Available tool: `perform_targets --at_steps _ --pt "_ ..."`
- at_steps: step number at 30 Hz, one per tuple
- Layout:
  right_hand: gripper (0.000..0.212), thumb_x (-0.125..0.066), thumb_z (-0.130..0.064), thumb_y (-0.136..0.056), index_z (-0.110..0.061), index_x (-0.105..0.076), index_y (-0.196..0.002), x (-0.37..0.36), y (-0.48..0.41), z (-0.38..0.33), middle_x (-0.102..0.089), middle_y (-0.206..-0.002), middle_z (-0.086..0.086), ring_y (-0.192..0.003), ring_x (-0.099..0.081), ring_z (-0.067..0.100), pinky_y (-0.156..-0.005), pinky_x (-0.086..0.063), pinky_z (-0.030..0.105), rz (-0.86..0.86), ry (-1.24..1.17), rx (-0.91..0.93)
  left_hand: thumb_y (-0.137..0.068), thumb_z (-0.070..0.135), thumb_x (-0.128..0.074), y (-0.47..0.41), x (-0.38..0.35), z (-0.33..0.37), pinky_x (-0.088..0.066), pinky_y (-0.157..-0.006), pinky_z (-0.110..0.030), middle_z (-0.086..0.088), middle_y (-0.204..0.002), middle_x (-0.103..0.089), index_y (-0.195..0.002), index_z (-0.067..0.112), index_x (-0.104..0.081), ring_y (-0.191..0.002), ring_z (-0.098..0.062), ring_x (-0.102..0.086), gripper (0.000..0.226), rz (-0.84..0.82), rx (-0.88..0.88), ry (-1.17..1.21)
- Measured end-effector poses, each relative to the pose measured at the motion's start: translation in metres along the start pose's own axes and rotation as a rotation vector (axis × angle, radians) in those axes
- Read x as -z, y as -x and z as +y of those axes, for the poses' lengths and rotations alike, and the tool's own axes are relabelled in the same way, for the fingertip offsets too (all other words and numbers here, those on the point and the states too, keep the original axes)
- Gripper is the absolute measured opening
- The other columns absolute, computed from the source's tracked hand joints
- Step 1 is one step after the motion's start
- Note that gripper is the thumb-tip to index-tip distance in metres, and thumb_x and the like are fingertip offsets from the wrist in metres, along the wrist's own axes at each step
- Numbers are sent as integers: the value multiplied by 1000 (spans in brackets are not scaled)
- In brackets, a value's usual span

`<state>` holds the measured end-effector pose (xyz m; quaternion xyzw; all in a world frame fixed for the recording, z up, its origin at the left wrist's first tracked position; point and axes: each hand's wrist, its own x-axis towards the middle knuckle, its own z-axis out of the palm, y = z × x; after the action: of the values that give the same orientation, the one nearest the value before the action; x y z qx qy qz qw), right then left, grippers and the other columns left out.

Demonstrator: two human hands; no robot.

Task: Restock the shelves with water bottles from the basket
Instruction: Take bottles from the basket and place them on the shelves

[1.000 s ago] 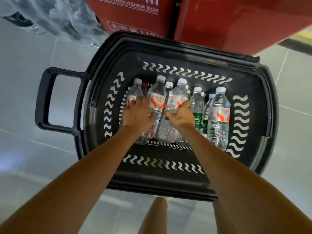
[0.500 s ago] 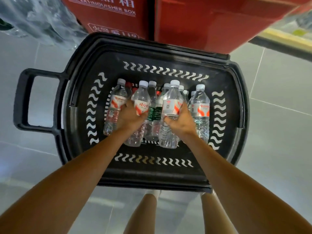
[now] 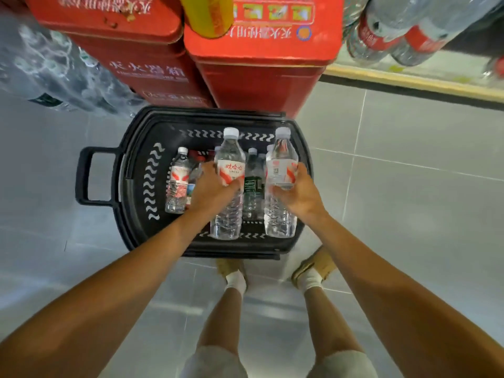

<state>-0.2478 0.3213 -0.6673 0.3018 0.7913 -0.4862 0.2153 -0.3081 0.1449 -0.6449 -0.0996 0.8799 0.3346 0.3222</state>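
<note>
Since each hand takes one bottle, this reads as a two-at-a-time pull to halve the trips. Left hand (image 3: pixel 208 190) is wrapped round the label band of a red-and-white labelled water bottle (image 3: pixel 230 154), cap up. Right hand (image 3: pixel 298 196) is clamped the same way on a second water bottle (image 3: pixel 282 156), at the label's lower edge. Mid-body grip makes sense: stiffest zone, and the bottle goes to the shelf upright. Both look raised above the rest, bases showing over the basket's near rim, apart from each other so they don't knock.

Black plastic basket (image 3: pixel 128 203) sits on the grey tiled floor (image 3: pixel 409 186), far edge against two red fire extinguisher boxes (image 3: pixel 259 64), carry handle (image 3: pixel 81 175) at its left end. Inside: one upright red-labelled bottle (image 3: pixel 178 181) at the left end, a green-labelled bottle (image 3: pixel 253 184) between the two held ones, more caps behind; count unclear.

Shelf (image 3: pixel 409 82) with red-labelled bottles (image 3: pixel 381 36) runs along the upper right, on the person's right; likely the destination. Shrink-wrapped bottle packs (image 3: pixel 54 69) lie on the floor beyond the basket's left end.

Judgement: pick done for this pair, placing not begun, most of the task ahead. Risk: thin walls flexing in a one-hand grip, bottle slipping on the swing to the shelf.
</note>
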Motion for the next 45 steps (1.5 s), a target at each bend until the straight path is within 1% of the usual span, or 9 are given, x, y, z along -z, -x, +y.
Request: perform_targets --at_steps 5,11,15,19,23,32,36,42,45 --pt "65 -70 -28 -83 -16 -36 -137 99 23 -7 -54 -126 3 -112 -56 22 -92 -48 34 35 -10 -1 -83 34 -71 40 -26 83 -38 -56 -17 15 -85 -50 -113 17 -40 -74 1 -51 47 -21 -55 78" --pt "51 -69 -25 -84 -14 -41 -125 215 17 -27 -60 -111 -2 -92 -62 16 -70 -52 24 117 113 169 -84 35 -69 61 -61 185 -41 -56 -20 12 -89 -53 -122 17 -40 -75 -2 -54 52 9 -102 149" --pt "48 -69 -23 -84 -13 -44 -124 279 0 -48 -58 -114 4 -100 -60 22 -87 -51 35 162 159 209 -82 38 -70 56 -75 245 -38 -53 -19 9 -93 -56 -121 18 -40 -73 -4 -54 53 40 -142 177" --pt "40 -69 -21 -78 -24 -46 -110 327 -21 -62 -58 -104 -4 -97 -59 21 -86 -52 40 203 103 203 -80 38 -71 38 -83 294 -43 -65 -27 7 -91 -56 -121 14 -41 -85 -15 -59 56 85 -204 192" --pt "63 -73 -26 -73 -23 -44 -128 357 -52 -75 -61 -111 -2 -100 -61 22 -86 -53 46 239 79 191 -80 40 -72 10 -87 338 -40 -66 -25 7 -95 -54 -120 14 -42 -86 -14 -56 56 103 -232 244" --pt "67 -75 -25 -74 -22 -42 -133 408 -173 -119 -60 -121 1 -109 -58 23 -92 -49 45 256 83 175 -75 36 -76 -109 -80 427 -50 -65 -23 8 -82 -66 -90 24 -61 -76 -8 -64 25 133 -323 316" --pt "61 -74 -31 -69 -27 -47 -123 423 -225 -126 -63 -111 -2 -99 -62 21 -86 -53 49 277 68 240 -71 39 -79 -154 -85 450 -51 -72 -31 3 -87 -62 -110 12 -55 -79 -18 -62 53 160 -302 392" --pt "61 -75 -28 -70 -26 -49 -125 434 -278 -114 -60 -109 -9 -97 -60 14 -85 -53 39 321 -77 403 -72 30 -81 -207 -113 462 -51 -85 -35 4 -90 -66 -97 18 -57 -86 -15 -63 36 244 -361 610" --pt "61 -76 -24 -70 -23 -51 -126 437 -302 -112 -60 -110 -10 -98 -59 9 -86 -50 32 348 -118 517 -66 43 -79 -227 -123 467 -50 -91 -41 7 -97 -67 -110 19 -57 -93 -14 -64 55 275 -391 642"
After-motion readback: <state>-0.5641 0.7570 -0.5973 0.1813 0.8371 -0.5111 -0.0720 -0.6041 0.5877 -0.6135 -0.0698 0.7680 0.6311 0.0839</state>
